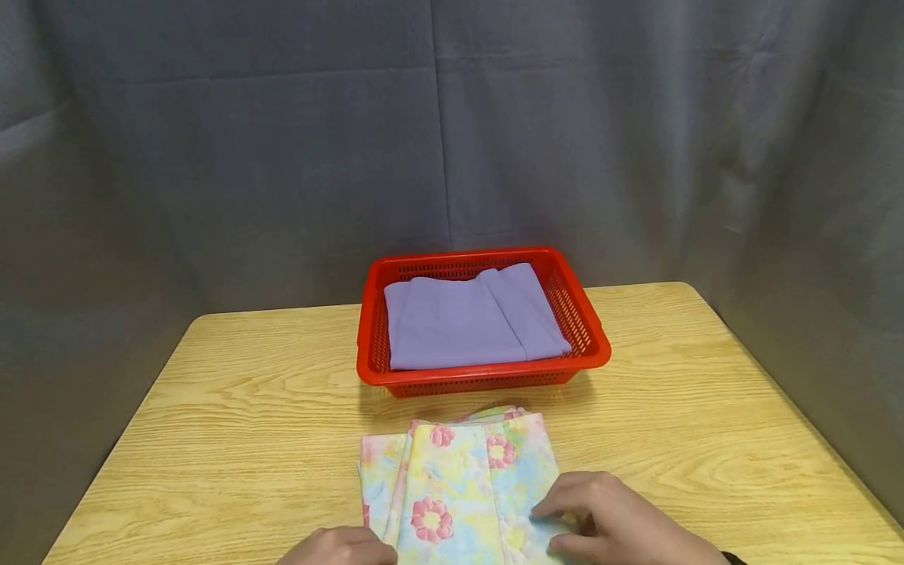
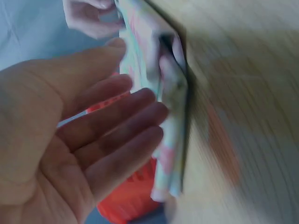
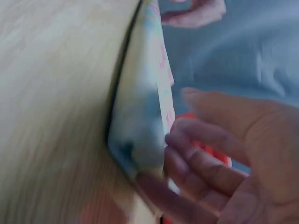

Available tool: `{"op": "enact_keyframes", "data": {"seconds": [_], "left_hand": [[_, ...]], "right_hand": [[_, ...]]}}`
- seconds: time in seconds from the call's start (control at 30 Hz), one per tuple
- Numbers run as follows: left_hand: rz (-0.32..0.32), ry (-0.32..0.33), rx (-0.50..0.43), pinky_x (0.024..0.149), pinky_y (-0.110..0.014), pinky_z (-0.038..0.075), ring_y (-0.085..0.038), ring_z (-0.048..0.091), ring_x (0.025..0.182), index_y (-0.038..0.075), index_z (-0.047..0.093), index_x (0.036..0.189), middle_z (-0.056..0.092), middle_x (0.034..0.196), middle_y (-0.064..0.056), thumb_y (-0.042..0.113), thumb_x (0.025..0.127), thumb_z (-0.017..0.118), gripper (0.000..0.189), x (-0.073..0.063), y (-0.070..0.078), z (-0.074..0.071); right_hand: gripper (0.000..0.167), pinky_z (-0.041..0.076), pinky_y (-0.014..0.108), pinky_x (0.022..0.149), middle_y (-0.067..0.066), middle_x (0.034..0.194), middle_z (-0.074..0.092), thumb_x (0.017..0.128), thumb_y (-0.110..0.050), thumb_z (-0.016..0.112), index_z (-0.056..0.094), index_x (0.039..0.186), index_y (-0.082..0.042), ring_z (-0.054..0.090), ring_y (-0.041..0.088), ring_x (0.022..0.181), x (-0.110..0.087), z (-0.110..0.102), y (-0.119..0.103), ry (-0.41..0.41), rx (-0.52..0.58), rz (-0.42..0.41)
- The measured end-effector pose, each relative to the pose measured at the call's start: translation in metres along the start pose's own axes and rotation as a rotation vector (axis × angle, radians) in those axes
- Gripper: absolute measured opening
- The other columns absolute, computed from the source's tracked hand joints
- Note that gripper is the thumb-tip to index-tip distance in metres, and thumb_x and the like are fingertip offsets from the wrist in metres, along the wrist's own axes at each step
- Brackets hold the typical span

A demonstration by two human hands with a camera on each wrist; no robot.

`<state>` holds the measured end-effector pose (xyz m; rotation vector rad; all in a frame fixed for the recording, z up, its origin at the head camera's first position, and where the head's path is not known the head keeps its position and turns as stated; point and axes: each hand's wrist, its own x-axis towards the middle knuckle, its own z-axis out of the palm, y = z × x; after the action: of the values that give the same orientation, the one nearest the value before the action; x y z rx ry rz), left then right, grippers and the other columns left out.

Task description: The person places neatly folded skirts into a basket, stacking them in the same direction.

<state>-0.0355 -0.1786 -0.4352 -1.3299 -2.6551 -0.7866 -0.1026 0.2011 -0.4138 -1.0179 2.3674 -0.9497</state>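
A folded floral cloth (image 1: 452, 482), pastel with pink flowers, lies on the table in layers. Its near end runs out of the head view. My left hand (image 1: 346, 547) is at its near left corner, partly cut off by the frame. In the left wrist view the left fingers (image 2: 126, 121) extend loosely beside the folded edge. My right hand (image 1: 614, 522) is over the cloth's right side, fingers gently bent. The right wrist view shows the right fingers (image 3: 205, 172) at the cloth's edge, without a clear grip on it; that view is blurred.
Behind the floral cloth stands a red plastic basket (image 1: 487, 369) with perforated sides. Inside it lies a folded purple cloth (image 1: 452, 322). The wooden table (image 1: 261, 424) extends on both sides, and a grey curtain (image 1: 297, 173) hangs behind and around it.
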Motion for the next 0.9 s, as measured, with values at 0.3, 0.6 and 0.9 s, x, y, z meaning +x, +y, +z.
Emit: {"op": "enact_keyframes", "data": {"seconds": [0.3, 0.6, 0.9], "left_hand": [[-0.752, -0.008, -0.587, 0.082, -0.029, 0.059, -0.023, 0.069, 0.104, -0.013, 0.049, 0.135, 0.066, 0.123, -0.022, 0.031, 0.094, 0.067, 0.063, -0.03, -0.023, -0.024], [-1.019, 0.13, -1.304, 0.1, -0.033, 0.053, -0.022, 0.063, 0.123, -0.022, 0.015, 0.146, 0.054, 0.142, -0.026, 0.035, 0.101, 0.055, 0.083, -0.058, -0.047, -0.035], [-1.064, 0.092, -1.426, 0.104, -0.037, 0.05, -0.018, 0.065, 0.119, -0.02, 0.022, 0.146, 0.06, 0.135, -0.022, 0.034, 0.1, 0.057, 0.079, -0.026, -0.045, -0.034]], "right_hand": [[0.044, 0.06, 0.031, 0.082, 0.021, 0.124, 0.065, 0.1, -0.017, 0.057, 0.049, 0.134, 0.01, 0.068, 0.008, 0.103, -0.032, -0.035, 0.053, 0.156, 0.534, 0.165], [0.047, 0.048, 0.034, 0.107, 0.007, 0.138, 0.06, 0.108, -0.012, 0.034, 0.027, 0.147, 0.013, 0.06, 0.017, 0.126, -0.059, -0.056, 0.09, 0.021, 1.187, 0.223], [0.043, 0.048, 0.037, 0.108, 0.012, 0.14, 0.059, 0.107, -0.015, 0.04, 0.042, 0.144, 0.008, 0.06, 0.02, 0.127, -0.029, -0.035, 0.067, -0.028, 1.274, 0.268]]}}
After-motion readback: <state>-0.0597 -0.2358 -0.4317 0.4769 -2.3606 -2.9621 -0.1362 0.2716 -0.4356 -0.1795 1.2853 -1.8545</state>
